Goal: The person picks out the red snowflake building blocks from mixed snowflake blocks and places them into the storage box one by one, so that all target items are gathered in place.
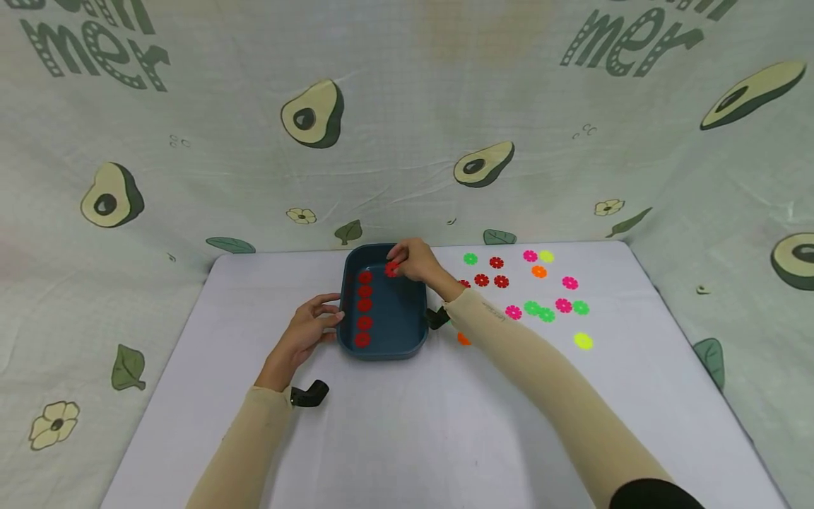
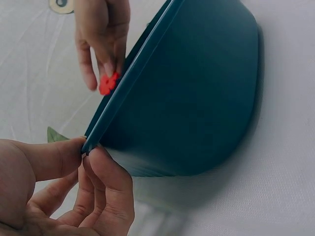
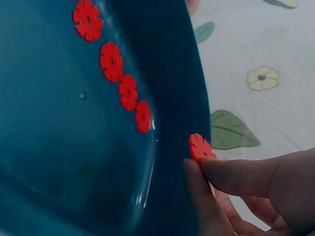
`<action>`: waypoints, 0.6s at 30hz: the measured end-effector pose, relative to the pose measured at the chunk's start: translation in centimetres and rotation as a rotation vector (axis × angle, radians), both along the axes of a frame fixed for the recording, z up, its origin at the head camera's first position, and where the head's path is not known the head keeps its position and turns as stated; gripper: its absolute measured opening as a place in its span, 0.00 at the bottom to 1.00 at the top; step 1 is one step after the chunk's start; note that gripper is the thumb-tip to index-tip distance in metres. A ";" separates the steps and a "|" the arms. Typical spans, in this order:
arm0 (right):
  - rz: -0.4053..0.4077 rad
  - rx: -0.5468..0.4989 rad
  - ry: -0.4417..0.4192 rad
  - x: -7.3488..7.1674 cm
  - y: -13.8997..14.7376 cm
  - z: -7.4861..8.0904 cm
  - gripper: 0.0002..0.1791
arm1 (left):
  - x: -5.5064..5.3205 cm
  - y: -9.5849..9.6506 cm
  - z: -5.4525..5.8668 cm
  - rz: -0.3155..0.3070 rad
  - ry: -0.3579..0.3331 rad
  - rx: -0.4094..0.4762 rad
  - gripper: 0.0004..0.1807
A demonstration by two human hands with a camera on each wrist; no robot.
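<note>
A dark teal tray stands on the white table, with several red flower-shaped discs in a column along its left side. My left hand pinches the tray's left rim between thumb and fingers, as the left wrist view shows close up. Over the tray's far part, my right hand holds one red flower-shaped disc between thumb and forefinger. In the right wrist view that disc overlaps the tray's inner wall, above the line of discs lying on the bottom.
Right of the tray lie scattered flower-shaped discs: red ones, pink ones, green ones, yellow ones and orange ones. My right forearm passes over some of them. A printed cloth hangs behind the table.
</note>
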State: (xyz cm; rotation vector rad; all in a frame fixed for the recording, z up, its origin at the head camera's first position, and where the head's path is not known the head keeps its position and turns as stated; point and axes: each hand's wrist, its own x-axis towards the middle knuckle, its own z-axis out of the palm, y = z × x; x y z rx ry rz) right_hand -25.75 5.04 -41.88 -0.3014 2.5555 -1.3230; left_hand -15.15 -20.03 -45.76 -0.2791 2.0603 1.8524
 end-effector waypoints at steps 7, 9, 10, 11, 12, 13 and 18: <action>-0.011 0.061 -0.026 -0.7 -1.3 -0.6 0.18 | 0.1 -0.1 -0.1 0.004 0.002 -0.001 0.29; -0.030 0.064 -0.040 -0.9 -1.6 -0.8 0.18 | 0.1 -0.1 0.0 0.002 0.005 -0.003 0.29; -0.039 0.068 -0.045 -1.0 -1.7 -0.9 0.17 | 0.1 -0.1 0.0 0.001 0.005 -0.005 0.29; -0.050 0.073 -0.051 -1.1 -1.8 -1.1 0.17 | 0.1 0.0 0.0 -0.001 0.006 -0.005 0.29; -0.059 0.078 -0.057 -1.2 -2.0 -1.2 0.16 | 0.1 0.0 0.0 -0.001 0.007 -0.006 0.29; -0.068 0.084 -0.058 -1.3 -2.1 -1.3 0.16 | 0.1 0.0 0.0 -0.003 0.008 -0.006 0.29; -0.095 0.138 -0.062 -1.8 -2.7 -1.8 0.15 | 0.0 -0.1 0.0 -0.003 0.010 -0.004 0.28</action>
